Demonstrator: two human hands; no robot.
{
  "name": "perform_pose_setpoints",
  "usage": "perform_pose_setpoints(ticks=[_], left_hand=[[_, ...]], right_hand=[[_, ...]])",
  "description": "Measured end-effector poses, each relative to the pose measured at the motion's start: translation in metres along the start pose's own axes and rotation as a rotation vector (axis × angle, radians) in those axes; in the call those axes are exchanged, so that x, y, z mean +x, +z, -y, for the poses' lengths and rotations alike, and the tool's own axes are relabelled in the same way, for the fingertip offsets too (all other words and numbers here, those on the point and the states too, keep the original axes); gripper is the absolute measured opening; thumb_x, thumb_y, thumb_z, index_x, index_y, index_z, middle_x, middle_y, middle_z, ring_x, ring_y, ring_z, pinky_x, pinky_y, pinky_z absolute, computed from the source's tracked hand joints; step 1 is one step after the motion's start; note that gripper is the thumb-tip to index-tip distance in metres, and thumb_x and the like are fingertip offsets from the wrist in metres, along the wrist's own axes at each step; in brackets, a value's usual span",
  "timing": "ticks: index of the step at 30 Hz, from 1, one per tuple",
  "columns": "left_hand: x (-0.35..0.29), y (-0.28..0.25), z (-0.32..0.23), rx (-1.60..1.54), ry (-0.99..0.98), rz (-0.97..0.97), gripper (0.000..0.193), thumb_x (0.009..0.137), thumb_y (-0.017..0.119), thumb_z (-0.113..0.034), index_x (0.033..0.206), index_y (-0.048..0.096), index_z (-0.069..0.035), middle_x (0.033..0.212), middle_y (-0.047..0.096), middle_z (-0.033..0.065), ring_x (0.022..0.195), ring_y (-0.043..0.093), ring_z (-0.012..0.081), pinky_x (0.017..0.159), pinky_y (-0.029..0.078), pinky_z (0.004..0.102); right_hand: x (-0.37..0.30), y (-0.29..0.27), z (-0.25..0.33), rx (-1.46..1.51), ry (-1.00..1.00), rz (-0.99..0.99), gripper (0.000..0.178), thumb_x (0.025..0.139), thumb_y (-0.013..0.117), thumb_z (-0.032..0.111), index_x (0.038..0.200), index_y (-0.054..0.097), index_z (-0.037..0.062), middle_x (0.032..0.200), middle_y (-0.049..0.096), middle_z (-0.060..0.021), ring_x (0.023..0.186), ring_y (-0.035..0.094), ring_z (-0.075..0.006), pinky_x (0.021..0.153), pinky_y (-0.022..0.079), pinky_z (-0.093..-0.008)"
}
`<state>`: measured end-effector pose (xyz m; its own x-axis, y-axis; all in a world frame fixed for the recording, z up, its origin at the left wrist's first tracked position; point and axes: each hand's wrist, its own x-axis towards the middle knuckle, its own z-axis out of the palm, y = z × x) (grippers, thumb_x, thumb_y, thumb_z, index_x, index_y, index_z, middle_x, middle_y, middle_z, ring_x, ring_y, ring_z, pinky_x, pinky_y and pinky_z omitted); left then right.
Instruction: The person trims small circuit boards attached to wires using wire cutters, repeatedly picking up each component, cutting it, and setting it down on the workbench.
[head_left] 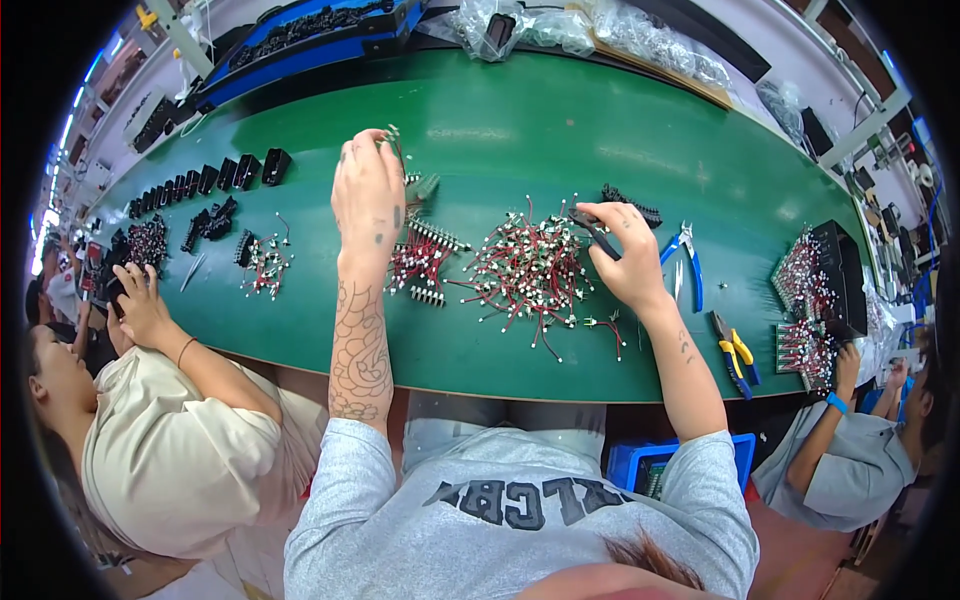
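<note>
My left hand (368, 195) is raised over the green bench, its fingers pinched on a small greenish piece with pale ends (394, 134), mostly hidden by the fingers. Beneath it lies a cluster of small circuit boards with red wires and white plugs (425, 250). My right hand (627, 250) is curled around a slim black piece (598, 236) that looks like a tool; its exact kind is unclear. Just left of that hand spreads a heap of small wired boards with white connectors (530, 265). Several black plastic parts (635, 203) lie behind the right hand.
Blue-handled pliers (695, 270), tweezers (678, 280) and yellow-and-blue pliers (736, 355) lie at the right. Black housings (240, 172) line the far left. A black bin (845, 275) stands far right. Co-workers sit on both sides; a blue crate (630, 462) is below the bench edge.
</note>
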<state>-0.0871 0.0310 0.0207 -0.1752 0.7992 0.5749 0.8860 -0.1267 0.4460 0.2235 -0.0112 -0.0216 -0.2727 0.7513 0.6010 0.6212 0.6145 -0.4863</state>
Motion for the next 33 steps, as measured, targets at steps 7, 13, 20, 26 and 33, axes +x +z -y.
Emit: perform_pose_setpoints(ticks=[7, 13, 20, 26, 33], left_hand=[[-0.014, 0.006, -0.054, -0.970, -0.157, 0.221, 0.029, 0.101, 0.048, -0.022, 0.119, 0.063, -0.004, 0.084, 0.063, 0.0025, 0.058, 0.050, 0.0088, 0.052, 0.040, 0.0218], [-0.048, 0.041, -0.065, -1.448, -0.500, 0.945, 0.024, 0.098, 0.057, -0.019, 0.115, 0.066, -0.004, 0.078, 0.060, -0.0029, 0.056, 0.042, 0.0012, 0.046, 0.029, 0.0159], [-0.055, 0.047, -0.071, -1.273, -0.371, 0.893, 0.020, 0.098, 0.055, -0.021, 0.105, 0.068, -0.006, 0.074, 0.057, -0.0044, 0.061, 0.045, 0.0018, 0.052, 0.031, 0.0155], [-0.058, 0.053, -0.068, -1.178, -0.241, 0.869, 0.020, 0.098, 0.056, -0.020, 0.101, 0.070, -0.006, 0.070, 0.056, -0.0043, 0.061, 0.046, 0.0032, 0.056, 0.034, 0.0173], [-0.058, 0.047, -0.071, -1.023, -0.119, 0.789, 0.022, 0.099, 0.054, -0.021, 0.098, 0.069, -0.005, 0.069, 0.056, -0.0040, 0.062, 0.046, 0.0051, 0.056, 0.035, 0.0203]], right_hand=[[0.000, -0.004, 0.007, 0.092, 0.083, -0.022, 0.050, 0.066, 0.057, -0.006, 0.115, 0.067, 0.0048, 0.105, 0.068, -0.0083, 0.090, 0.060, -0.0240, 0.085, 0.049, -0.0311], [0.000, -0.006, -0.009, 0.041, 0.212, 0.050, 0.046, 0.068, 0.062, 0.000, 0.113, 0.068, 0.0068, 0.099, 0.069, -0.0062, 0.083, 0.060, -0.0235, 0.079, 0.050, -0.0314], [0.001, -0.009, -0.005, 0.021, 0.080, 0.115, 0.045, 0.068, 0.062, -0.001, 0.111, 0.070, 0.0068, 0.093, 0.069, -0.0060, 0.078, 0.059, -0.0206, 0.074, 0.050, -0.0300], [-0.001, -0.009, -0.009, -0.005, 0.085, 0.145, 0.043, 0.069, 0.063, 0.001, 0.110, 0.071, 0.0096, 0.090, 0.069, -0.0053, 0.077, 0.059, -0.0208, 0.075, 0.050, -0.0305], [0.001, -0.012, -0.005, -0.065, 0.073, 0.166, 0.038, 0.069, 0.066, 0.004, 0.106, 0.073, 0.0091, 0.088, 0.071, -0.0049, 0.073, 0.060, -0.0238, 0.071, 0.050, -0.0322]])
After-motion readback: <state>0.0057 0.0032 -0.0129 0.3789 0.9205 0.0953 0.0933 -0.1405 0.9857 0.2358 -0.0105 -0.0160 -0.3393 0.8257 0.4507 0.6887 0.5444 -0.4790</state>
